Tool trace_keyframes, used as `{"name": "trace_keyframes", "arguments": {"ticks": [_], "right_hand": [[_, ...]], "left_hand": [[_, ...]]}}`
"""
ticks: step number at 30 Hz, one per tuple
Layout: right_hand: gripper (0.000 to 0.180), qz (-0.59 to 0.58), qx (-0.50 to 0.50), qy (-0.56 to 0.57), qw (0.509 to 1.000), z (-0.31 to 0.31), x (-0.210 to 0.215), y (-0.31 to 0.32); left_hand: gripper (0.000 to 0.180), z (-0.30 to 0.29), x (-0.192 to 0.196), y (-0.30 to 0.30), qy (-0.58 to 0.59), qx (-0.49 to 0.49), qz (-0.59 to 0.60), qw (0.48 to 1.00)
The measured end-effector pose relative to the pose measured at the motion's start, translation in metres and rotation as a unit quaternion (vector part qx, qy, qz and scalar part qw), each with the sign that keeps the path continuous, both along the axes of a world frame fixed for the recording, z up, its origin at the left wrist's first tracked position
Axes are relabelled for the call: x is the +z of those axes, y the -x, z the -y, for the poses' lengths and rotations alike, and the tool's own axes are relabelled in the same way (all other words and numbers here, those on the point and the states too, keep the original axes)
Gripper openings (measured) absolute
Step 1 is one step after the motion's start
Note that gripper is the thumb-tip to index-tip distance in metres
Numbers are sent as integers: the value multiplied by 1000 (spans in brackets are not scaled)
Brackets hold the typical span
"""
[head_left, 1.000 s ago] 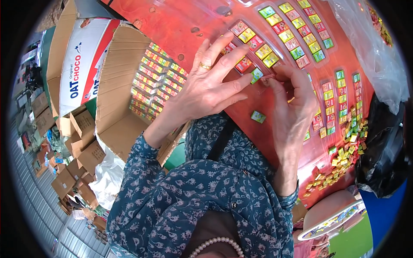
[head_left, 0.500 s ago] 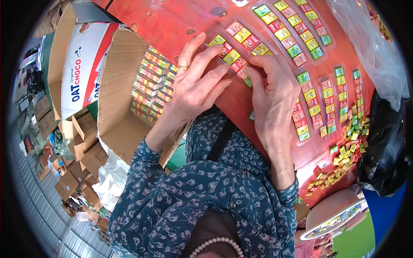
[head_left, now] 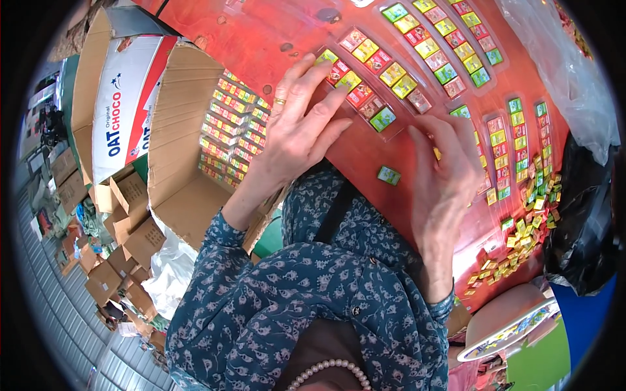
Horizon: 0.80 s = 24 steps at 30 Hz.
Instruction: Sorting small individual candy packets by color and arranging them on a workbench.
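Note:
My left hand, a ring on one finger, is open with its fingers spread. Its fingertips rest at the left side of a clear plastic tray holding rows of small, colourful boxes. To the right of that tray, my right hand is curled and slightly blurred by motion. A small yellow and red box shows partly between its thumb and fingers. One loose green box lies on the red tabletop, between the two hands.
More filled trays stand at the back and right. Loose little boxes are heaped at the right, beside a black plastic bag and clear sheeting. An open carton on the left contains stacked filled trays.
My right hand has moved right and down, away from the tray, uncovering the tray's near end and the loose green box. My left hand stays almost in place.

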State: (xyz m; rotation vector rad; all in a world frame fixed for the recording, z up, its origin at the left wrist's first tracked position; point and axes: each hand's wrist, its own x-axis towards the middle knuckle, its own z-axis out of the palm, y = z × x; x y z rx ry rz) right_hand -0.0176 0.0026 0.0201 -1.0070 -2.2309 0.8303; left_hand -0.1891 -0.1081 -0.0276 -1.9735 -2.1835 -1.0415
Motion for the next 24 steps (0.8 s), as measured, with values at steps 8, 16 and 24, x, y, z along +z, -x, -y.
{"name": "trace_keyframes", "arguments": {"ticks": [8, 16, 24], "right_hand": [[23, 100, 130, 81, 983, 21, 14, -27], [15, 133, 135, 66, 980, 33, 4, -28], [15, 122, 141, 78, 979, 30, 5, -25]], "left_hand": [[52, -2, 8, -16, 80, -70, -48, 993], [68, 1, 8, -15, 90, -34, -18, 995], [57, 4, 9, 16, 71, 71, -42, 994]]}}
